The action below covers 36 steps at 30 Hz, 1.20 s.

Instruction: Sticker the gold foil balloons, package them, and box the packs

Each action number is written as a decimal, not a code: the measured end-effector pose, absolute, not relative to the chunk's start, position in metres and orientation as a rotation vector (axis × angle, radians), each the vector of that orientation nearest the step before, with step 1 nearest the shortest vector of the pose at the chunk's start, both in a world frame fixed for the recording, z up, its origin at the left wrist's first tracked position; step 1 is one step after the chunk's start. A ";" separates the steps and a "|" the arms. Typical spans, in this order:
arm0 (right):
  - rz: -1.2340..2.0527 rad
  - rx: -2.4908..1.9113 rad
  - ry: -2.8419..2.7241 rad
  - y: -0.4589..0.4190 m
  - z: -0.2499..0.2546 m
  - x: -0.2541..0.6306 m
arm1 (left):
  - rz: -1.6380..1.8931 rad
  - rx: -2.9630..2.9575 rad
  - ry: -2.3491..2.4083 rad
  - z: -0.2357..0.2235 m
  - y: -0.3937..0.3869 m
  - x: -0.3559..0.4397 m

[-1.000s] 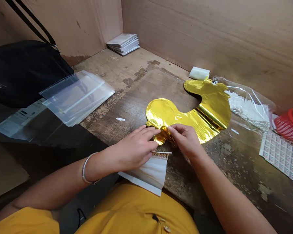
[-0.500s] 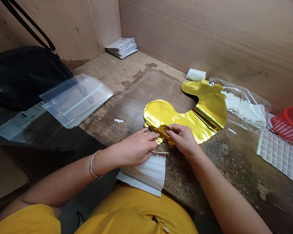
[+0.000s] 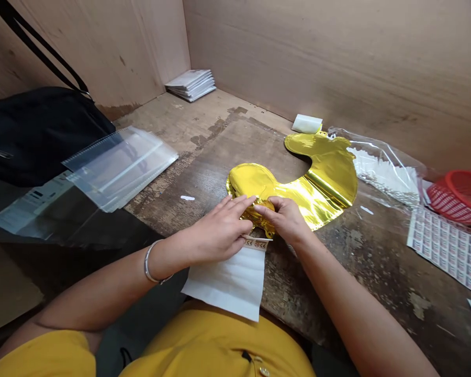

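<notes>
A shiny gold foil balloon (image 3: pixel 332 178), flat and curved in shape, lies on the worn wooden table. Its near end is crumpled into a small bundle between my two hands. My right hand (image 3: pixel 286 219) pinches this bundle between thumb and fingers. From the other side, my left hand (image 3: pixel 215 230) grips it, the long fingers reaching over the foil and the thumb below; part of that grip is hidden. Beneath my left hand a white paper sheet (image 3: pixel 227 283) with printed CE marks along its top edge hangs over the table's near edge.
Clear plastic sleeves (image 3: pixel 121 167) lie at the left beside a black bag (image 3: pixel 43 136). Folded white papers (image 3: pixel 191 85) are stacked in the back corner. On the right are a clear bag of white pieces (image 3: pixel 388 175), a red basket (image 3: pixel 459 196) and a sticker sheet (image 3: pixel 447 248).
My left hand's fingers have moved up and over the crumpled foil, and the bundle looks more gathered. My right hand keeps its pinch. The whole view has shifted slightly.
</notes>
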State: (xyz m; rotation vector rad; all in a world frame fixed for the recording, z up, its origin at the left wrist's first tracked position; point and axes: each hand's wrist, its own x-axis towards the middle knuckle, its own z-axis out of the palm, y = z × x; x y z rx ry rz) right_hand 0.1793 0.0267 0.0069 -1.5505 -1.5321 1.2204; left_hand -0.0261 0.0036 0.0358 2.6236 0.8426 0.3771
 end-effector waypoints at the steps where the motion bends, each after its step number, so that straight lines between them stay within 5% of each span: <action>1: 1.246 -1.538 -1.544 0.027 0.008 0.181 | 0.348 2.618 0.817 0.034 0.004 -0.027; 11: 1.460 -1.509 -1.535 0.035 0.022 0.189 | 0.443 2.654 0.862 0.029 0.006 -0.029; 36: 1.333 -1.569 -1.344 0.044 0.013 0.186 | 0.439 2.688 0.501 0.033 0.020 -0.030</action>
